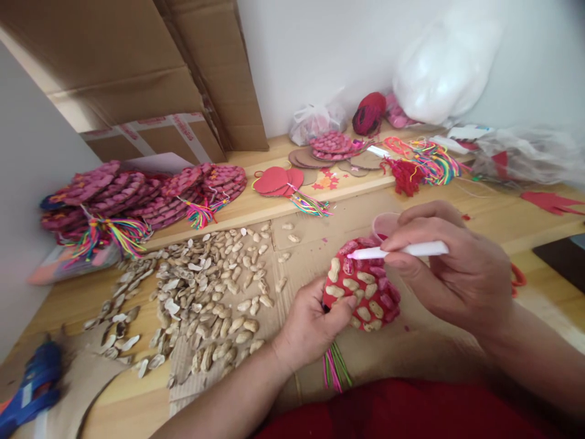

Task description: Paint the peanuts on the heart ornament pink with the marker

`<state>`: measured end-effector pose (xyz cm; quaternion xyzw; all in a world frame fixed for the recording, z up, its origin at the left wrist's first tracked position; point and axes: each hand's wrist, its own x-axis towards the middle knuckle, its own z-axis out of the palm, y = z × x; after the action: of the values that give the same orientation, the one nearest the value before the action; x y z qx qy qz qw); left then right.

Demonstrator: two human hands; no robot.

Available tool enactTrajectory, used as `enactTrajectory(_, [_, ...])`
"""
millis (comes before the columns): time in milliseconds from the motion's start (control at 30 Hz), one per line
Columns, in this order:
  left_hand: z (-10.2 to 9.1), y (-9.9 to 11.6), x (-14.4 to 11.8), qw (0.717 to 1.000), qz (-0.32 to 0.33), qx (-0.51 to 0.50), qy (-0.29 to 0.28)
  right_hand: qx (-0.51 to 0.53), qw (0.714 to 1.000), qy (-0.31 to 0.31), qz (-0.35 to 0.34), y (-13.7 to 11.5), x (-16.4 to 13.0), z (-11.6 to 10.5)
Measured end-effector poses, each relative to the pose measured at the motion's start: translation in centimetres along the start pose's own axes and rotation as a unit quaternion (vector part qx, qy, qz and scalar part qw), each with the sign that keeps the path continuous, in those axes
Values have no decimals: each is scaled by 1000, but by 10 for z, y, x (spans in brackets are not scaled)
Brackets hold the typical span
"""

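My left hand (311, 326) grips a red disc (363, 286) covered with peanut shells, some plain and some painted pink; a coloured tassel (336, 366) hangs below it. My right hand (457, 268) holds a white brush or pen (406, 250) with its pink tip on the disc's upper left shells. A small pink cup (384, 224) stands just behind the disc.
Loose peanut shells (201, 299) lie spread on cardboard to the left. Stacks of finished pink discs with tassels (137, 195) line the back left. A blue glue gun (30, 390) lies at the near left. Red cut-outs, coloured cords (434, 161) and plastic bags fill the back right.
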<state>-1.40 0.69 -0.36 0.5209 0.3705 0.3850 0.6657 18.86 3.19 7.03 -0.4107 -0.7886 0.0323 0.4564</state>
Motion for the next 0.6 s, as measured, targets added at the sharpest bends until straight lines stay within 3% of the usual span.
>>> enactTrajectory(200, [0,-3,0,1000,6,15,18,-36,997,-53,-35,0,-3,-1])
enactTrajectory(600, [2,-3,1,997,35,50,51,-67,994,-38,-80,-3,-3,0])
